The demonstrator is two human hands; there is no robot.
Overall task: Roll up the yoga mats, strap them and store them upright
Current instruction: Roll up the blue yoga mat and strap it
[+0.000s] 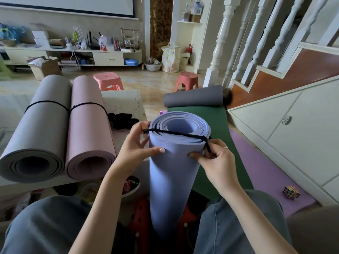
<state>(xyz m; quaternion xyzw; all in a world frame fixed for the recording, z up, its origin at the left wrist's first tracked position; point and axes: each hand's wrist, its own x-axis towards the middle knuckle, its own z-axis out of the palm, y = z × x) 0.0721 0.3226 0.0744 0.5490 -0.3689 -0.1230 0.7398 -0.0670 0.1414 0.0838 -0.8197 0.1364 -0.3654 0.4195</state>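
A rolled blue-violet yoga mat (173, 180) stands upright between my knees, its open end facing up. A black elastic strap (176, 133) is stretched across that top end. My left hand (136, 149) pinches the strap at the roll's left rim, thumb pressed on the mat's side. My right hand (214, 156) grips the strap at the right rim and presses the mat. On the low table at left lie a rolled grey mat (39, 132) and a rolled pink mat (88, 132), each with a black strap around it.
A green mat (211, 125) lies flat on the floor, its far end curled grey, over a purple mat (256, 167). A puzzle cube (291, 192) sits on the purple mat. More black straps (121, 120) lie on the table. Two pink stools (108, 80) stand beyond; white stairs are on the right.
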